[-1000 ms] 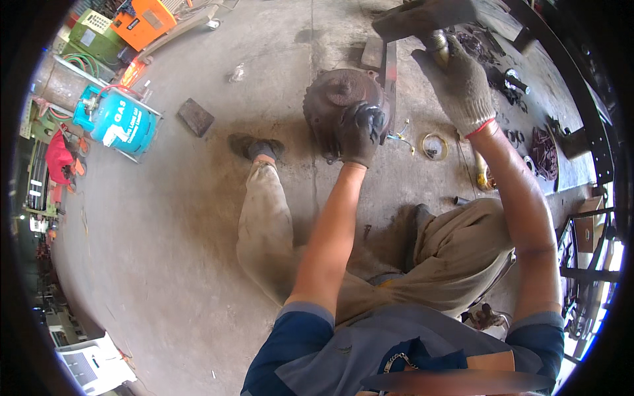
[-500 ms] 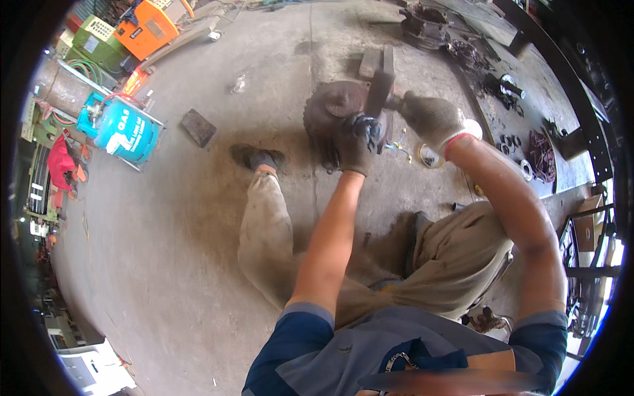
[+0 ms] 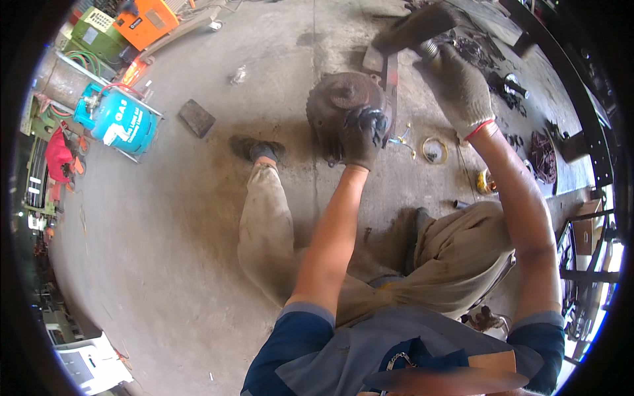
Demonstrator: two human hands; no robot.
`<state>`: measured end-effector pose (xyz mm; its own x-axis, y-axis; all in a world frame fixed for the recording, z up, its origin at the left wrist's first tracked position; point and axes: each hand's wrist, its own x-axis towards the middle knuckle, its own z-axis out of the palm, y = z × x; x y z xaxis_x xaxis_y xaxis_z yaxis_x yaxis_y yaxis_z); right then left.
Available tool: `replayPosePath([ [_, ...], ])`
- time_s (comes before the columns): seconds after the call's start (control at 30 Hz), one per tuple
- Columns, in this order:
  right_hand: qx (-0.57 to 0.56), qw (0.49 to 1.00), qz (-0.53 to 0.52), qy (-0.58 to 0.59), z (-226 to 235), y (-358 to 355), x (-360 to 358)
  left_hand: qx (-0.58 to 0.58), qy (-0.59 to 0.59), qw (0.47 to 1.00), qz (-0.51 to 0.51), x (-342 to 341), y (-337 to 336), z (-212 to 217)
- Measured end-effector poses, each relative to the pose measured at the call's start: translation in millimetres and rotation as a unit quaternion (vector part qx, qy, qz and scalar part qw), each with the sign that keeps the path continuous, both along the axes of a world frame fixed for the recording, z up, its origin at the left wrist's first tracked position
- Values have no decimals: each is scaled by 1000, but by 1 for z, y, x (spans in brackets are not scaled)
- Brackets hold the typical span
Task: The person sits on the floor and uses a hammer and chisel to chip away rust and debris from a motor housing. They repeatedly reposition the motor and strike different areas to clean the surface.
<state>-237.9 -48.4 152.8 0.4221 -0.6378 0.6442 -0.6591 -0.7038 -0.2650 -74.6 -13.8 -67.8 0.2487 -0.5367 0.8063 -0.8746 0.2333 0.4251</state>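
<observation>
One rusty round housing sits on the floor by the outstretched foot. One blue gas cylinder stands well left of it. Left hand clamps the housing's edge; right hand, raised above it, grips one hammer.

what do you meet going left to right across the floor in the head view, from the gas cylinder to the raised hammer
blue gas cylinder → flat dark plate → shoe → rusty round metal part under the left hand → right hand with the hammer
</observation>
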Motion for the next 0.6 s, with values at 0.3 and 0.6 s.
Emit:
replayPosePath([
  [0.3, 132, 985, 28, 110, -22, -9, -7, -48, -24, 998, 24, 0, -1, 4],
  [0.6, 159, 964, 9, 211, -17, -3, -6, 7, -16, 1000, -9, 1, -5, 2],
])
